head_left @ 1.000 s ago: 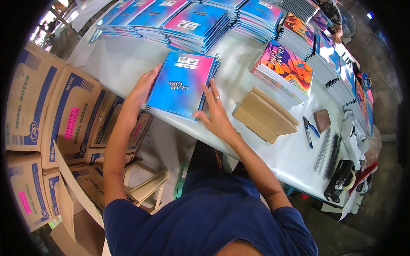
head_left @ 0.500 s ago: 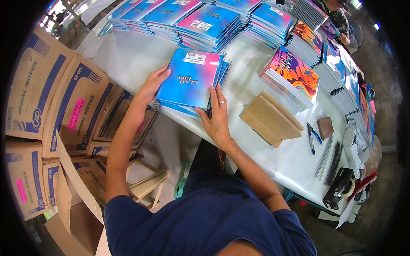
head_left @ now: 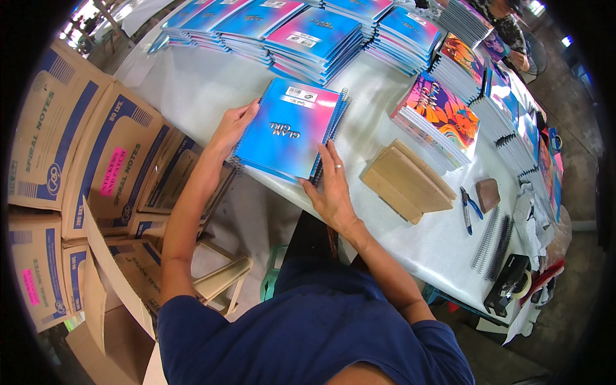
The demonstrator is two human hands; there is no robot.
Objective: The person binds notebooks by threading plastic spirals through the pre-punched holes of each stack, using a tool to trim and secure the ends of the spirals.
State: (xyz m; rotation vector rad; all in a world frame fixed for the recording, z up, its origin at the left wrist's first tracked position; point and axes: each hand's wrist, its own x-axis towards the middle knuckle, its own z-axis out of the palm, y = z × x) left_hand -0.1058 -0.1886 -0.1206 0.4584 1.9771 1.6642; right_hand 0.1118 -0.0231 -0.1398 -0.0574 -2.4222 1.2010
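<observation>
The top blue-and-pink notebook [head_left: 282, 138] now lies more squarely over the notebooks beneath [head_left: 269, 171] at the table's [head_left: 385, 240] near edge, apparently better aligned, between the left hand [head_left: 233, 126], curled at its side, and the right hand [head_left: 333, 196], thumb and fingers spread

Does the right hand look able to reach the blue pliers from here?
Probably yes: the pliers lie uncovered on the table. The brown block is between, but the right hand could likely pass over it.
</observation>
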